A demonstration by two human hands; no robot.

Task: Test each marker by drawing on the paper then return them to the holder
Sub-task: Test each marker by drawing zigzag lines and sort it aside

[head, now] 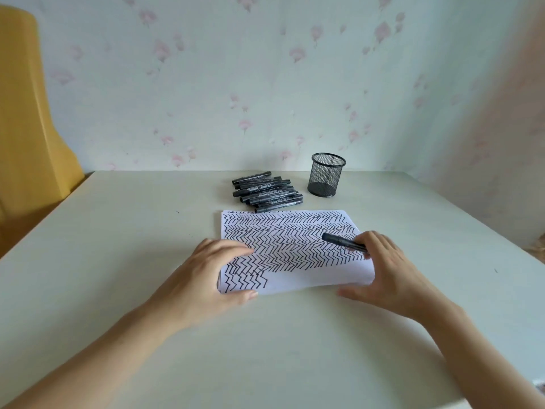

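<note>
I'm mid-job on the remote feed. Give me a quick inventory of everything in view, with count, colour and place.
pile of markers: about ten, exact count unclear, black, lying on the table behind the paper
holder: one, black mesh cup, upright, right of the pile, looks empty
paper: a small stack, white, top sheet mostly covered in black zigzag lines, centre of table
table: one, off-white
chair: one, yellow, far left
wall: pale wallpaper with pink flowers, behind
marker: one, black, held over the paper's right side
left hand: rests on the paper's left edge
right hand: grips the marker at the paper's right edge
</note>
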